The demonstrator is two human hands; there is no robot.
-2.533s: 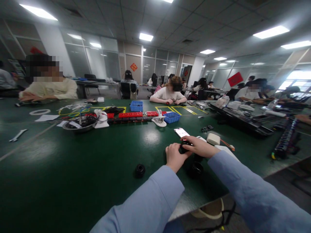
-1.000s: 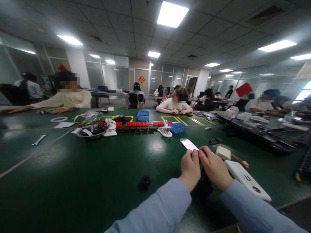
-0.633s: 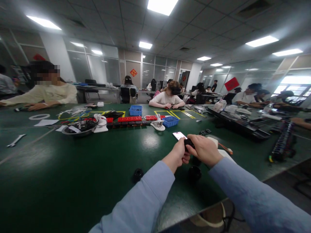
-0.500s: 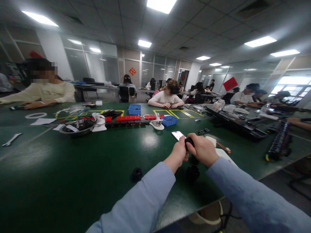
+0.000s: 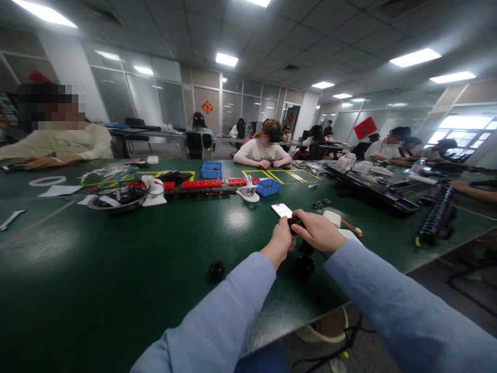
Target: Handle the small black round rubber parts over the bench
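My left hand (image 5: 280,239) and my right hand (image 5: 320,230) meet above the green table, both closed around one small black round part (image 5: 295,223). The fingers hide much of it, so its exact kind does not show. Below the right hand a black cup-shaped part (image 5: 304,265) stands on the table, and another dark piece behind it is partly covered by the hands. A black ring-like part (image 5: 216,270) with a hole in its top lies to the left of my left forearm. Just beyond my hands lies a phone (image 5: 281,210) with a lit screen.
Across the green table (image 5: 155,248) stand blue bins (image 5: 267,187), a white clamp stand (image 5: 247,190), red strips (image 5: 202,184) and a metal bowl of cables (image 5: 116,202). A wrench (image 5: 11,220) lies far left. Long black housings (image 5: 373,189) sit at right. Other people work around the table.
The view has shifted slightly, so the scene sits a little further left and up. Both hands stay closed on the black part; the right hand's fingers have turned a little over it.
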